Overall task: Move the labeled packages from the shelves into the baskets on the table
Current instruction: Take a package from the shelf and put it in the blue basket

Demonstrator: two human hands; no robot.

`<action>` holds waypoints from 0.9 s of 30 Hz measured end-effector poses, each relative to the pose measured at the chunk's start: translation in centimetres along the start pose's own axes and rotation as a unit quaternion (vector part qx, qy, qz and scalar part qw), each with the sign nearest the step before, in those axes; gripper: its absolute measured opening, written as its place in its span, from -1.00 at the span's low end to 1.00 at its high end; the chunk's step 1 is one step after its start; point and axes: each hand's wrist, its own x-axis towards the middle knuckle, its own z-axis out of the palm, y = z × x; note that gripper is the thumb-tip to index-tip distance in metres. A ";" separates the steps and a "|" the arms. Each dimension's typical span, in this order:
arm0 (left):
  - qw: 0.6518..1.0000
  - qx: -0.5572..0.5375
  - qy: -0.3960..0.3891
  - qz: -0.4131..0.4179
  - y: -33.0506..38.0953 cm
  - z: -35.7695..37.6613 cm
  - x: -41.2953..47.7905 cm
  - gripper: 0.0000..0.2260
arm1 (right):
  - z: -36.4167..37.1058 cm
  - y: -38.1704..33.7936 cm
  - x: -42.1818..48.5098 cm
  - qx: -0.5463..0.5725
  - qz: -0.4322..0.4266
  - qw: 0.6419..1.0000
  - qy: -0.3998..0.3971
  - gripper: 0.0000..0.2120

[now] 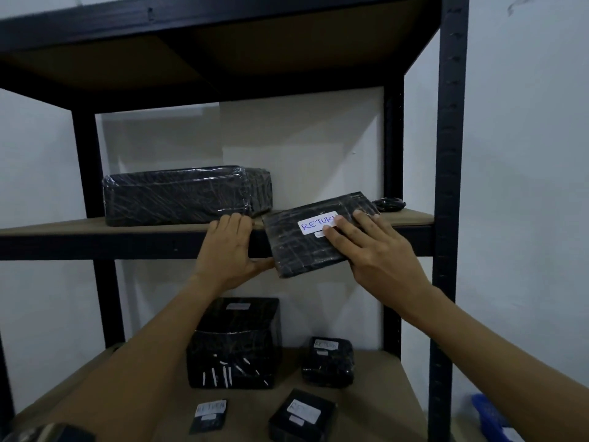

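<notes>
A flat black wrapped package [299, 247] with a white label reading RETURN juts out over the front edge of the middle shelf [63, 229], tilted down toward me. My right hand [373, 247] lies on top of it, fingers spread over the label. My left hand [228, 247] rests on the shelf edge, its thumb under the package's lower left corner. A large black wrapped package [175, 196] sits further left on the same shelf. On the lower shelf [376, 406] stand a big black package [234, 355] and three smaller labeled ones [328, 362] [302, 416] [208, 416].
Black metal uprights [449, 186] frame the shelf unit against a white wall. A dark coiled object [389, 204] lies at the back right of the middle shelf. Something blue [490, 419] shows at the bottom right, outside the rack.
</notes>
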 end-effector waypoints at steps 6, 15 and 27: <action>0.995 0.005 -0.096 -0.037 0.6 -1.5 -0.4 -0.18 | -3.5 -1.7 -2.4 -0.011 -0.001 1.000 -0.012 -0.63; 0.995 -0.059 -0.070 -0.043 3.5 -3.1 -5.1 -0.14 | -9.4 -5.0 -9.2 -0.043 0.013 0.997 -0.059 -0.66; 0.968 -0.177 -0.178 -0.009 19.7 -4.9 -13.2 -0.28 | -18.4 -4.5 -24.0 -0.048 0.047 0.990 -0.124 -0.67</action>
